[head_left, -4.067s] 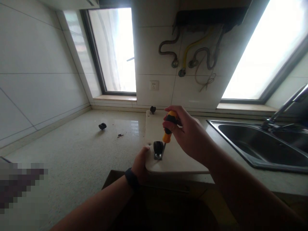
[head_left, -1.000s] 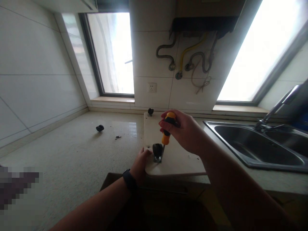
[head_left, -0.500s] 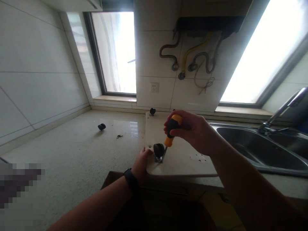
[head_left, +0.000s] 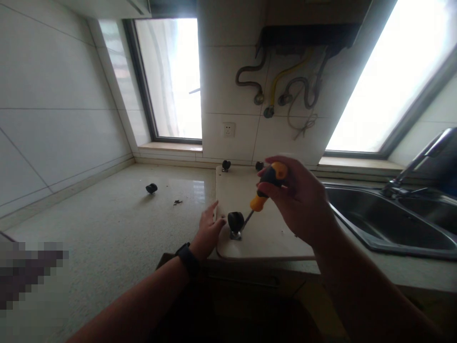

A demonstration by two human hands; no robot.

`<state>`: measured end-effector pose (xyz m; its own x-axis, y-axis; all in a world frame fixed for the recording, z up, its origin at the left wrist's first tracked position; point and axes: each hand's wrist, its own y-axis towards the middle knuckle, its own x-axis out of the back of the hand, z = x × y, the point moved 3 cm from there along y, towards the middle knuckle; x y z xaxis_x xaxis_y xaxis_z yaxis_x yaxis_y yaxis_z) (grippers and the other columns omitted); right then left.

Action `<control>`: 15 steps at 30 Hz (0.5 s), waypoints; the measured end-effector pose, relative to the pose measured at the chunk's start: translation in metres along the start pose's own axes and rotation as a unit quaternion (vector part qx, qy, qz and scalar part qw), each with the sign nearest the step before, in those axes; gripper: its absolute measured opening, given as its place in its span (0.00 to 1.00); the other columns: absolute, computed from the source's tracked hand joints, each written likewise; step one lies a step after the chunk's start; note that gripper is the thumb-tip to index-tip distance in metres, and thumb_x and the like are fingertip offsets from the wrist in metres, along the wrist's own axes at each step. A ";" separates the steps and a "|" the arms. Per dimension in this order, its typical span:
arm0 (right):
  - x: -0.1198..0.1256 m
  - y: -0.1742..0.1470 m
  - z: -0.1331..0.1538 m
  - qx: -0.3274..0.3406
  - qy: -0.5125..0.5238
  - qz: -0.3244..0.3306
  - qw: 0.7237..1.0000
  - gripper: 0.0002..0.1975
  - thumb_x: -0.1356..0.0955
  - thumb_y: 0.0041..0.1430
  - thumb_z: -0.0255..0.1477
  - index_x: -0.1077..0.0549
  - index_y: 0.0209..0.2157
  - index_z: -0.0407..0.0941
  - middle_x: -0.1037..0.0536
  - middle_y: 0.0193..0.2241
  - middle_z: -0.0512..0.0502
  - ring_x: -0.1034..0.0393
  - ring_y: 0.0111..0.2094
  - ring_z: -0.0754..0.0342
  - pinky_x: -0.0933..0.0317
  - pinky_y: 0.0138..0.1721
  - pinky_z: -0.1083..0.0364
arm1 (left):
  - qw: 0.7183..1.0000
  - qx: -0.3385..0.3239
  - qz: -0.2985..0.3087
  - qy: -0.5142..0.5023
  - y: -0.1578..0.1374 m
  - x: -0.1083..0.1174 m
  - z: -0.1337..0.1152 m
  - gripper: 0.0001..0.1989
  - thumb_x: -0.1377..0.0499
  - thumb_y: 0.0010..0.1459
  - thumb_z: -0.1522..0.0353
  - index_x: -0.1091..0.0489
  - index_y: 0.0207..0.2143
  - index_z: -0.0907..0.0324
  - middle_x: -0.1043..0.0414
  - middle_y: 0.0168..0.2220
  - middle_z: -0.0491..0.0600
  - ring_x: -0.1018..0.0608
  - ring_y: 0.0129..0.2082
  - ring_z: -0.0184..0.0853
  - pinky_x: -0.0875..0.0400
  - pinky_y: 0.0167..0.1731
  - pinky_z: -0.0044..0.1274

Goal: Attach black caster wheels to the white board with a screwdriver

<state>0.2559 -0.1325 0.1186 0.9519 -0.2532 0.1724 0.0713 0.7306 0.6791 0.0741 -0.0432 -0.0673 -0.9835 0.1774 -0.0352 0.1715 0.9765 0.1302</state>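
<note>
My right hand is closed round the yellow and black handle of a screwdriver. The shaft slants down to the metal plate of a black caster at the near left corner of a pale board. At the board's left edge, my left hand has its fingers stretched out and its thumb beside the caster. Two more casters stand along the far edge, one at the far left corner and another partly behind my right hand. The screwdriver's tip is hard to make out.
On the speckled counter to the left lie a loose black caster and a small pile of screws. A steel sink with a faucet is at the right. Pipes hang on the wall behind.
My right hand and the screwdriver handle have moved right and slightly up, tilting the shaft more. My left hand has shifted up and left along the board's edge, its fingers now stretched out.
</note>
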 end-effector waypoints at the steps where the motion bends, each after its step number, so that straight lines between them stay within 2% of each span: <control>1: 0.004 -0.001 0.003 0.020 0.009 -0.025 0.999 0.19 0.24 0.58 0.30 0.27 0.50 0.49 0.21 0.39 0.48 0.23 0.40 0.52 0.23 0.40 0.53 | 0.997 -0.045 0.004 0.066 0.001 0.003 -0.006 0.29 0.36 0.56 0.65 0.30 0.61 0.55 0.42 0.68 0.59 0.44 0.70 0.54 0.51 0.67 0.43; 3: 0.012 -0.004 0.005 0.051 0.020 -0.062 0.997 0.17 0.25 0.60 0.29 0.28 0.49 0.50 0.23 0.39 0.50 0.24 0.37 0.54 0.23 0.38 0.54 | 0.983 -0.107 0.035 0.142 -0.001 0.006 -0.017 0.20 0.39 0.59 0.65 0.23 0.54 0.53 0.37 0.66 0.57 0.42 0.69 0.53 0.54 0.68 0.45; 5: 0.017 -0.008 0.001 0.052 0.040 -0.079 0.995 0.15 0.25 0.61 0.29 0.29 0.48 0.50 0.24 0.38 0.51 0.23 0.34 0.54 0.22 0.35 0.53 | 0.978 -0.129 0.065 0.151 -0.003 0.008 -0.026 0.17 0.42 0.60 0.66 0.20 0.50 0.51 0.33 0.64 0.54 0.40 0.68 0.53 0.54 0.68 0.46; 9: 0.019 -0.025 -0.019 0.012 0.075 -0.091 0.993 0.14 0.26 0.63 0.30 0.31 0.47 0.50 0.24 0.40 0.50 0.21 0.33 0.51 0.21 0.38 0.47 | 0.970 -0.151 0.114 0.151 -0.005 0.008 -0.034 0.16 0.41 0.63 0.65 0.20 0.51 0.48 0.29 0.61 0.52 0.39 0.66 0.53 0.53 0.67 0.47; 15: 0.010 -0.042 -0.041 -0.008 0.066 -0.075 0.995 0.15 0.27 0.64 0.32 0.33 0.48 0.49 0.26 0.43 0.47 0.20 0.38 0.50 0.21 0.41 0.46 | 0.961 -0.181 0.151 0.147 -0.005 0.006 -0.033 0.15 0.41 0.66 0.64 0.20 0.51 0.48 0.25 0.56 0.53 0.35 0.62 0.53 0.50 0.66 0.46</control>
<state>0.2743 -0.1403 0.0626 0.9612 -0.2746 -0.0258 0.2185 0.7011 0.6788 0.0651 -0.0512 -0.0358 -0.8749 0.3517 0.3329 0.4726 0.7701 0.4285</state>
